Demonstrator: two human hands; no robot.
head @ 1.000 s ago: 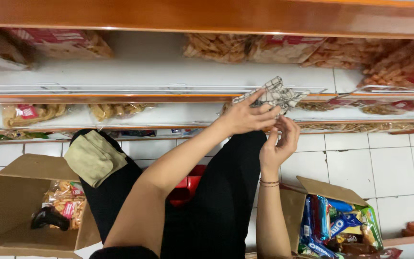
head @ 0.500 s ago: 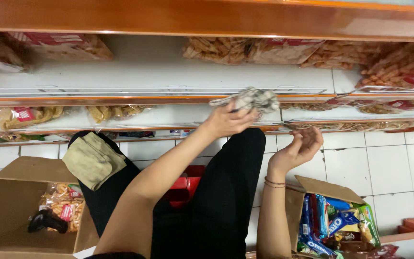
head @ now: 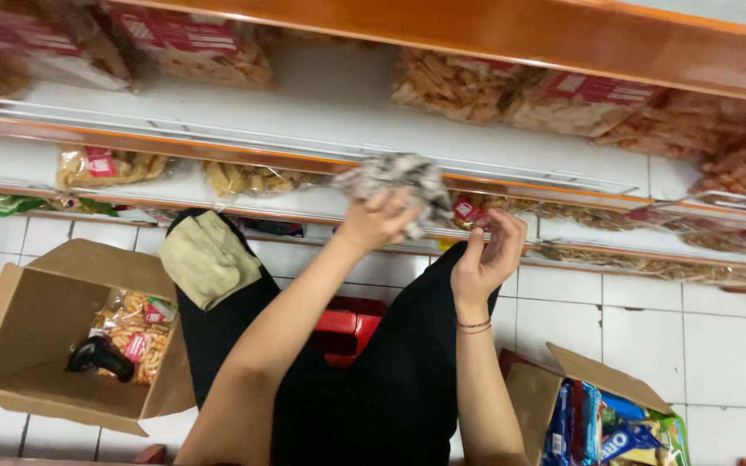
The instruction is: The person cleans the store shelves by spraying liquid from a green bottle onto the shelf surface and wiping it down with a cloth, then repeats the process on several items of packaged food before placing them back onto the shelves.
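Left hand: the left hand (head: 379, 220) is closed around a crumpled clear wrapper (head: 395, 177), held up in front of the middle shelf (head: 218, 154).
Right hand: the right hand (head: 487, 255) is half open beside it, fingers curled, holding nothing that I can see.
Risk: the wrapper looks loosely bunched, so it could slip and drop onto the tiled floor (head: 701, 336).
Far shelves: clear bags of pale crackers (head: 459, 86) with red labels lie in rows.
Left box: an open cardboard box (head: 19, 328) holds a snack bag (head: 135, 324) with red tags and a black tool (head: 97, 355).
Right box: a second carton (head: 533, 401) holds blue and green packets (head: 615, 431).
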